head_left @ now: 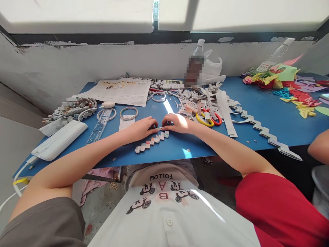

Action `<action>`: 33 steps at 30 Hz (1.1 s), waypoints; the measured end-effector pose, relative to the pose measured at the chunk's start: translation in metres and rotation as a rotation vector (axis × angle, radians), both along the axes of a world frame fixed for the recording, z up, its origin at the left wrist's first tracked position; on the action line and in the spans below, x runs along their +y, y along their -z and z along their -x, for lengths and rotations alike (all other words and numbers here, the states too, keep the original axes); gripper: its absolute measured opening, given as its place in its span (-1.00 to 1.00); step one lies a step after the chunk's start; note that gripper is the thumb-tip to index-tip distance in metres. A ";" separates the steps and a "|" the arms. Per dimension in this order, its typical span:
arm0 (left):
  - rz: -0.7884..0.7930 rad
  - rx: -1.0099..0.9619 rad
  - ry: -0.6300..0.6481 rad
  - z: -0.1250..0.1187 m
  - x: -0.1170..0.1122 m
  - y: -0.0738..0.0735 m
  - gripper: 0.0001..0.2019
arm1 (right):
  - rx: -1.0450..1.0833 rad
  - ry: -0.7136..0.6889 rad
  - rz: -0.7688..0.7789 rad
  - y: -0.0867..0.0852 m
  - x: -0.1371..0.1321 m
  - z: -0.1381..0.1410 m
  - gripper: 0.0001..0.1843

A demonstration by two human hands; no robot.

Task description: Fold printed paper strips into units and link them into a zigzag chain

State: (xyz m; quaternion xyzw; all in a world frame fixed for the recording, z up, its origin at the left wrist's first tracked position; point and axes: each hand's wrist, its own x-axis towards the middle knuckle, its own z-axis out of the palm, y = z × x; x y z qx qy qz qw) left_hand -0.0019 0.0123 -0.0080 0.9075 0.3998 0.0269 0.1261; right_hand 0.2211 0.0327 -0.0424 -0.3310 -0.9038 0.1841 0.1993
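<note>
A short zigzag chain of folded newspaper strips (152, 140) lies on the blue table (180, 147) in front of me. My left hand (142, 127) and my right hand (177, 123) meet just above its far end. Both have their fingers curled and pinched on a small paper strip (159, 129) held between them. The fingertips press it against the table top.
A pile of cut newspaper strips (197, 99), scissors with red and yellow handles (209, 118), tape rings (129, 113), a ruler (99, 127), a white power bank (59, 140), a newspaper (120, 91) and a bottle (194, 65) surround my hands. A long folded chain (264, 132) runs right. Coloured paper pieces (285, 84) lie far right, near another person's arm (318, 147).
</note>
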 end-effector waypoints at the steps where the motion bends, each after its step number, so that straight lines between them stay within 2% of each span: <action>1: -0.006 -0.006 0.006 0.000 -0.001 0.001 -0.74 | -0.005 0.000 -0.006 0.000 -0.001 0.000 -0.79; 4: -0.014 -0.035 -0.007 -0.002 -0.002 0.001 -0.77 | -0.009 0.060 0.003 -0.005 -0.006 0.001 -0.83; 7: 0.038 -0.125 -0.073 -0.003 -0.002 0.001 -0.76 | 0.060 0.158 0.100 -0.012 -0.012 0.002 -0.82; 11: 0.269 -0.312 -0.086 -0.002 -0.002 -0.002 -0.72 | 0.184 0.186 0.259 -0.020 -0.018 0.002 -0.75; 14: 0.453 -0.393 -0.046 -0.003 -0.003 -0.005 -0.68 | 0.242 0.159 0.309 -0.022 -0.022 0.005 -0.76; 16: 0.517 -0.418 -0.028 -0.004 -0.004 -0.006 -0.66 | 0.278 0.149 0.327 -0.022 -0.023 0.007 -0.77; 23: 0.472 -0.460 -0.054 -0.004 0.001 -0.009 -0.67 | 0.289 0.115 0.393 -0.027 -0.020 0.001 -0.72; 28: 0.526 -0.439 -0.062 -0.001 0.009 -0.010 -0.66 | 0.334 0.121 0.485 -0.035 -0.017 -0.010 -0.72; 33: 0.518 -0.472 0.005 0.006 0.016 -0.007 -0.67 | 0.418 0.196 0.388 -0.034 -0.020 -0.012 -0.68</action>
